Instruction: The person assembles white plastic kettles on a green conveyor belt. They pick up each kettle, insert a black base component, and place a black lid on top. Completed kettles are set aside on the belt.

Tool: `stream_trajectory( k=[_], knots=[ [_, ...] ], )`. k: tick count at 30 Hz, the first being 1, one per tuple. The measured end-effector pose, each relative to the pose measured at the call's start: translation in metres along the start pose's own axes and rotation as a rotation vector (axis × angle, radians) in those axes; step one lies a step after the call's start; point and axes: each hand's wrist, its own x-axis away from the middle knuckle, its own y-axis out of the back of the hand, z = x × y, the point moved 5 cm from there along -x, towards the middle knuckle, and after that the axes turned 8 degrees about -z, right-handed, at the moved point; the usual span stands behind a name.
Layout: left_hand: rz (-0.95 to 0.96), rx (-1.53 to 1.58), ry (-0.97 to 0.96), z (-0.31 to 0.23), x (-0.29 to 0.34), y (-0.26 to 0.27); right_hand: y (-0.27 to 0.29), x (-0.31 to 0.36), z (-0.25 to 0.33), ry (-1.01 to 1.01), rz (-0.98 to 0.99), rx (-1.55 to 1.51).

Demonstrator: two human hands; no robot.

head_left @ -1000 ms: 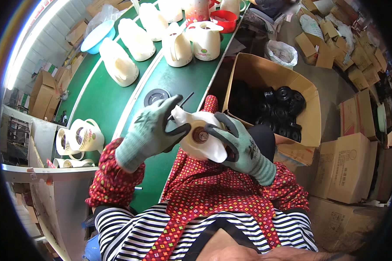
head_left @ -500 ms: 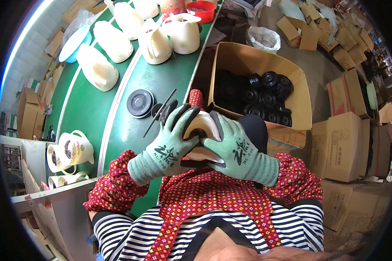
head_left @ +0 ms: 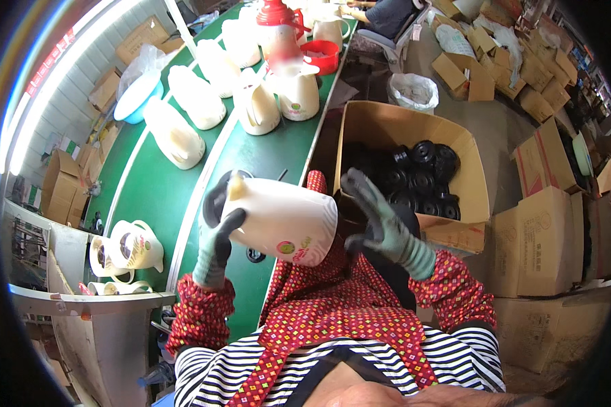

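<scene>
A white thermos jug [head_left: 278, 217] with a small printed pattern lies sideways in the air above my lap and the belt edge. My left hand [head_left: 218, 237], in a green glove with dark fingers, grips it at its left end by the yellowish spout. To the right of the jug, my right hand [head_left: 385, 227] is apart from it, fingers spread and holding nothing. A small black round part [head_left: 254, 255] lies on the green belt [head_left: 183, 251] under the jug. What else lies behind the jug is hidden.
Several white jugs [head_left: 256, 105] stand along the far belt beside a red tub [head_left: 319, 57]. More jugs [head_left: 137, 245] are at the left. A cardboard box [head_left: 478, 152] of black round parts [head_left: 422, 183] stands right. Stacked cartons [head_left: 529, 237] line the right; another person [head_left: 385, 15] sits far off.
The jug, earlier end-on between both hands, has turned onto its side and moved left with my left hand. My right hand has let go and opened. The view has shifted a little.
</scene>
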Motion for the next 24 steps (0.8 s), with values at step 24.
stream_trajectory(
  k=[24],
  knots=[
    [0.116, 0.993, 0.339, 0.037, 0.076, -0.041, -0.021, -0.079, 0.138, 0.403, 0.19, 0.199]
  ],
)
